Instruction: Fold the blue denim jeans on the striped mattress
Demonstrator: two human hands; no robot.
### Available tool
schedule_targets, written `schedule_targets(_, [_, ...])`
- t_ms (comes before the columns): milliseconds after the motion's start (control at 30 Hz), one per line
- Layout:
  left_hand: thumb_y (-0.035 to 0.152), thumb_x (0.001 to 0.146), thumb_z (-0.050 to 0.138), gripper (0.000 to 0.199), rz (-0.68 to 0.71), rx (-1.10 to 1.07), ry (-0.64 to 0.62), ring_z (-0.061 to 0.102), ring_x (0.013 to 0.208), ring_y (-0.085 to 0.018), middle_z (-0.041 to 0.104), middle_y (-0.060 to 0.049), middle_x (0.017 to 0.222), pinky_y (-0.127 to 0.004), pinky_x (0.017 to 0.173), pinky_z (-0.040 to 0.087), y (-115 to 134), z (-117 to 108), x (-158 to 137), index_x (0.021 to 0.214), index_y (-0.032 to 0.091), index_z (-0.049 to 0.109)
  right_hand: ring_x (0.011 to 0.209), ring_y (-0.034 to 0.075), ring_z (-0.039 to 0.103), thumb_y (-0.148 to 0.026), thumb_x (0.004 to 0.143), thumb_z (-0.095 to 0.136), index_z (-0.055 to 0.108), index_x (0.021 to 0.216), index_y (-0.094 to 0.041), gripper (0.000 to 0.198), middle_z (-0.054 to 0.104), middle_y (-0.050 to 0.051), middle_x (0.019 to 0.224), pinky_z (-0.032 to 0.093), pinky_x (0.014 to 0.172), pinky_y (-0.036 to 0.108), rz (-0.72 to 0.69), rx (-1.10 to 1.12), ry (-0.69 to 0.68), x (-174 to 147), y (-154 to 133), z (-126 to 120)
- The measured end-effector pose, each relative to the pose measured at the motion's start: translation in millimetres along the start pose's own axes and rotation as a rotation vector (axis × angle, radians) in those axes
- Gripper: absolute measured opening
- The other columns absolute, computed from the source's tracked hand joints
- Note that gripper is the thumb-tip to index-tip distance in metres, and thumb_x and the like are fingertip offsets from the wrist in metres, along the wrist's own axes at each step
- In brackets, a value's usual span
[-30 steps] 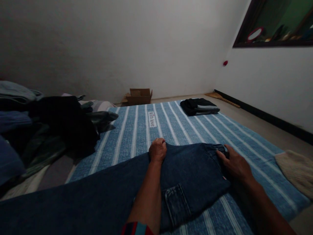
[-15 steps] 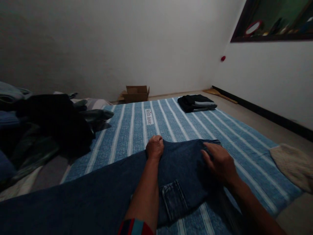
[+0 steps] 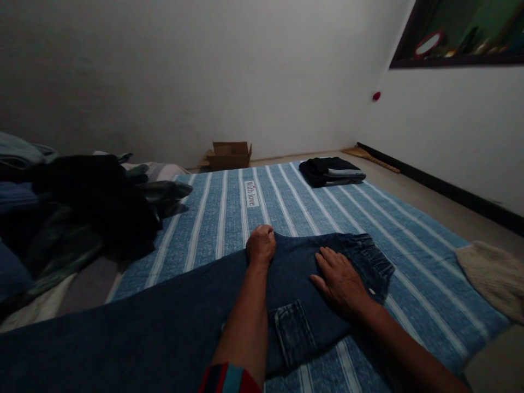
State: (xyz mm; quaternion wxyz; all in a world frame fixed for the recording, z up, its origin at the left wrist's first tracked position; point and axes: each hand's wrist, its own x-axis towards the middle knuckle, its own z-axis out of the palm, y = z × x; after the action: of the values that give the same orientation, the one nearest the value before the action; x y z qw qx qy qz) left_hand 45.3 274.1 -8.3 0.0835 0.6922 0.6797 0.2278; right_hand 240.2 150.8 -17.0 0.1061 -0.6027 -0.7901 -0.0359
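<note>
Dark blue jeans lie sideways across the striped bed cover, legs to the left and elastic waistband to the right. A stitched pocket shows on the near side. My left hand is closed on the far edge of the jeans, near the crotch. To its right, my right hand lies flat on the denim beside the waistband, fingers stretched out and holding nothing.
The blue striped cover bears a folded dark garment stack at its far end. Heaped clothes lie at left. A cardboard box stands by the wall, and a beige cloth lies at the right edge.
My right hand has let go of the waist end and moved left onto the denim, now flat. The waistband has opened out to the right. My left hand stays in place.
</note>
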Motion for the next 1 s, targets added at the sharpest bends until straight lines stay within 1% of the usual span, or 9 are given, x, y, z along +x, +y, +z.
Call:
schedule_targets(167, [0.019, 0.086, 0.051, 0.016, -0.009, -0.001, 0.009, 0.06, 0.09, -0.018, 0.066, -0.004, 0.095, -0.025, 0.074, 0.043, 0.1, 0.1, -0.7, 0.088, 0.021, 0.066, 0.127, 0.032, 0.041, -0.039, 0.088, 0.052, 0.053, 0.127, -0.008, 0.05, 0.047, 0.019, 0.136, 0.032, 0.105, 0.046, 0.038, -0.007, -0.031, 7.9, -8.9, -11.8])
schedule_targets(300, [0.019, 0.086, 0.051, 0.015, -0.007, -0.004, 0.011, 0.06, 0.091, -0.017, 0.067, -0.003, 0.095, -0.025, 0.076, 0.043, 1.0, -1.0, -1.2, 0.088, 0.021, 0.066, 0.132, 0.03, 0.036, -0.043, 0.09, 0.048, 0.05, 0.132, -0.01, 0.053, 0.043, 0.017, 0.141, 0.027, 0.108, 0.044, -0.003, 0.038, -0.049, 23.4, -21.2, -18.1])
schedule_targets(367, [0.018, 0.086, 0.051, 0.015, -0.006, -0.004, 0.008, 0.06, 0.092, -0.017, 0.067, -0.003, 0.096, -0.025, 0.077, 0.043, 0.9, -1.5, -1.2, 0.088, 0.021, 0.066, 0.135, 0.03, 0.03, -0.047, 0.091, 0.045, 0.046, 0.135, -0.009, 0.058, 0.039, 0.017, 0.144, 0.023, 0.11, 0.045, -0.009, 0.054, -0.077, 30.6, -24.3, -15.0])
schedule_targets(467, [0.018, 0.086, 0.051, 0.015, -0.003, -0.004, 0.002, 0.06, 0.092, -0.017, 0.067, -0.003, 0.096, -0.024, 0.078, 0.043, 0.2, -1.7, -0.9, 0.09, 0.021, 0.066, 0.138, 0.032, 0.022, -0.054, 0.09, 0.04, 0.041, 0.139, -0.009, 0.066, 0.032, 0.016, 0.148, 0.019, 0.111, 0.049, 0.019, 0.063, -0.142, 35.4, -22.7, -4.9])
schedule_targets(600, [0.018, 0.086, 0.051, 0.016, -0.012, -0.002, -0.002, 0.06, 0.092, -0.017, 0.067, -0.003, 0.097, -0.025, 0.077, 0.043, -0.6, -0.9, -0.5, 0.09, 0.022, 0.066, 0.14, 0.03, 0.017, -0.058, 0.09, 0.035, 0.036, 0.143, -0.013, 0.069, 0.025, 0.014, 0.151, 0.015, 0.111, 0.049, 0.049, 0.075, -0.201, 33.5, -17.3, 4.6])
schedule_targets(800, [0.019, 0.086, 0.051, 0.015, -0.021, -0.007, 0.001, 0.06, 0.091, -0.017, 0.066, -0.003, 0.096, -0.026, 0.076, 0.043, -0.4, 0.1, -1.4, 0.089, 0.022, 0.066, 0.142, 0.028, 0.011, -0.06, 0.09, 0.032, 0.033, 0.145, -0.015, 0.071, 0.02, 0.012, 0.153, 0.012, 0.112, 0.048, 0.061, 0.081, -0.239, 32.0, -16.0, 4.5])
schedule_targets(1000, [0.02, 0.086, 0.051, 0.015, -0.029, -0.017, 0.005, 0.06, 0.092, -0.018, 0.067, -0.004, 0.096, -0.025, 0.075, 0.043, -0.1, -0.7, -2.9, 0.088, 0.022, 0.066, 0.142, 0.027, 0.006, -0.064, 0.09, 0.029, 0.027, 0.147, -0.016, 0.074, 0.014, 0.013, 0.154, 0.01, 0.113, 0.047, 0.044, 0.1, -0.267, 30.1, -14.0, 3.2])
